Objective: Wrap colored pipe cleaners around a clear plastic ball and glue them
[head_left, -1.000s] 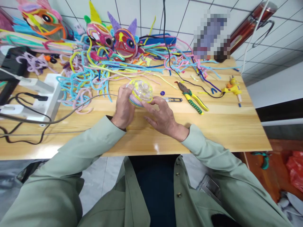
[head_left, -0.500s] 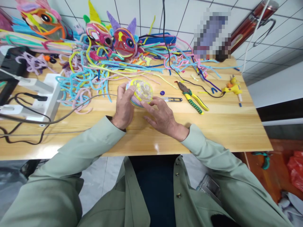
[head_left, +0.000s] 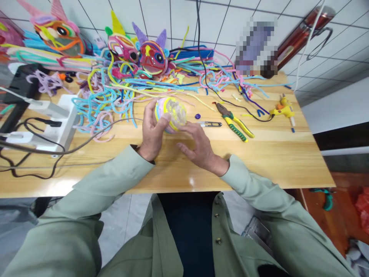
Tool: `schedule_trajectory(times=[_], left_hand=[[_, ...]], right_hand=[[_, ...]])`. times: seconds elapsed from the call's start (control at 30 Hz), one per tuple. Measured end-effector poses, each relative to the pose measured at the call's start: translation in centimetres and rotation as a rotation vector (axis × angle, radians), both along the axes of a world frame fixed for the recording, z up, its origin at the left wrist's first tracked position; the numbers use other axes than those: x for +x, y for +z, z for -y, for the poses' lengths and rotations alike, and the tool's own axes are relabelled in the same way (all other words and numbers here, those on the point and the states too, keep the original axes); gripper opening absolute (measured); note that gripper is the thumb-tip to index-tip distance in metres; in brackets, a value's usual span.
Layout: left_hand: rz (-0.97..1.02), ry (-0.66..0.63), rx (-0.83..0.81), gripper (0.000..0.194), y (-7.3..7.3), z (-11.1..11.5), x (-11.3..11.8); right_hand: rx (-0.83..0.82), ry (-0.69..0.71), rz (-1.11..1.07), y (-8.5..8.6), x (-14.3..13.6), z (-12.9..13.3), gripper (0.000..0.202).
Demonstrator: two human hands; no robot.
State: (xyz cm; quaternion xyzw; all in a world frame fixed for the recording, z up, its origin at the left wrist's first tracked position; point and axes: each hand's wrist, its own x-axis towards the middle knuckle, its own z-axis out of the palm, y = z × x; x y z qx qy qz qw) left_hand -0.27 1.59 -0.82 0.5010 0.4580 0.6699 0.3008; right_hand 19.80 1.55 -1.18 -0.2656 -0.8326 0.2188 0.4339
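The left hand [head_left: 152, 134] has its grip closed on a clear ball [head_left: 174, 109] banded with yellow and pastel fuzzy strips, thumb on the near side. The ball is above the middle of the desk [head_left: 259, 161], in front of the heaped fuzzy sticks [head_left: 99, 104]. The right hand [head_left: 200, 146] has a loose, open grip, thumb apart, its fingertips at the ball's right edge; whether they press on it cannot be told.

For handling the ball well, a firm but light left hold seems best, since squeezing could dent the shell or drag a strip out of line. The right fingertips would do best to press gently along a strip, working little by little so that each loop lies flat. Turning the ball slowly lets every edge be checked.

The small snips [head_left: 211, 124] and the pliers [head_left: 235, 121] lie to the right, with the yellow glue gun [head_left: 284, 111] farther off. No brand or wording can be read: the flask [head_left: 305, 34] shows no legible lettering, and a pixelated patch beside it hides whatever is there.
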Motion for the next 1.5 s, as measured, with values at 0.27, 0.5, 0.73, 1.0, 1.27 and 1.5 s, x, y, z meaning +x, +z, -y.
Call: schedule_trajectory(times=[0.27, 0.5, 0.73, 1.0, 1.27, 1.5], left_hand=[[-0.616, 0.087, 0.279, 0.081, 0.8, 1.2, -0.6], [-0.656, 0.067, 0.274, 0.082, 1.1, 1.8, 0.0], [-0.701, 0.018, 0.316, 0.077, 1.2, 1.9, 0.2], [-0.688, 0.021, 0.335, 0.072, 1.2, 1.8, 0.4], [-0.701, 0.028, 0.290, 0.068, 1.0, 2.0, 0.5], [-0.705, 0.023, 0.252, 0.066, 0.8, 1.9, 0.7]], right_hand=[[-0.387, 0.037, -0.118, 1.5, 0.4, -2.1, 0.103], [-0.159, 0.056, 0.056, 1.7, 1.1, -3.0, 0.100], [-0.063, 0.054, 0.085, 2.0, 1.5, -3.2, 0.091], [0.034, 0.066, 0.014, 1.1, 1.5, -3.2, 0.084], [0.092, 0.099, 0.097, 1.8, 2.0, -3.4, 0.074], [0.036, 0.088, 0.143, 1.6, 2.0, -3.3, 0.076]])
